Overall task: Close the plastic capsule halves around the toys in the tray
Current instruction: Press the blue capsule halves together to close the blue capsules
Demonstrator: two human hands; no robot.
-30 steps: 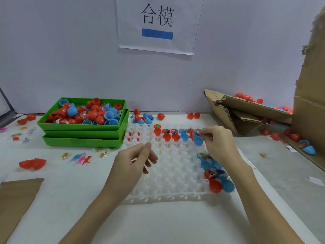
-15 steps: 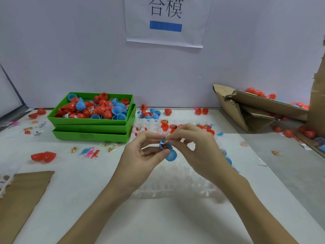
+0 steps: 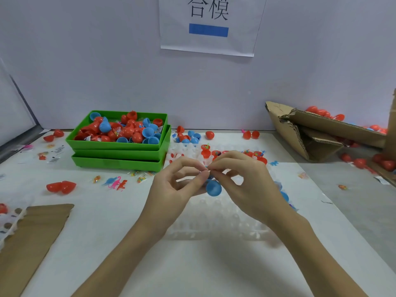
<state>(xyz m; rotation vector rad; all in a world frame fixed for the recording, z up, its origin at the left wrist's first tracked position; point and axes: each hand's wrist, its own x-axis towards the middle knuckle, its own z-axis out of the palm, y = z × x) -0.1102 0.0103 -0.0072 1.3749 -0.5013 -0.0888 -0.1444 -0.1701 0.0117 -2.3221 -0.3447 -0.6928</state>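
Observation:
Both hands meet above the white cell tray (image 3: 216, 219) and pinch one blue capsule (image 3: 213, 188). My left hand (image 3: 182, 185) grips it from the left with thumb and fingertips. My right hand (image 3: 244, 185) pinches its top from the right. One blue half hangs below the fingers; the other half is mostly hidden between them. At the tray's far edge several red capsule halves (image 3: 260, 156) hold small toys. A few blue capsules (image 3: 284, 195) lie in the tray behind my right wrist.
Two stacked green bins (image 3: 120, 156) at the back left hold loose red and blue halves. Torn cardboard boxes (image 3: 310, 133) lie at the right with red capsules around them. Flat cardboard (image 3: 30, 239) lies at the front left. Small toys (image 3: 115, 182) and a red capsule (image 3: 61, 187) are scattered on the table.
My right hand lifted a blue capsule from the tray's far edge and brought it to the middle. My left hand rose to meet it. Both now pinch it.

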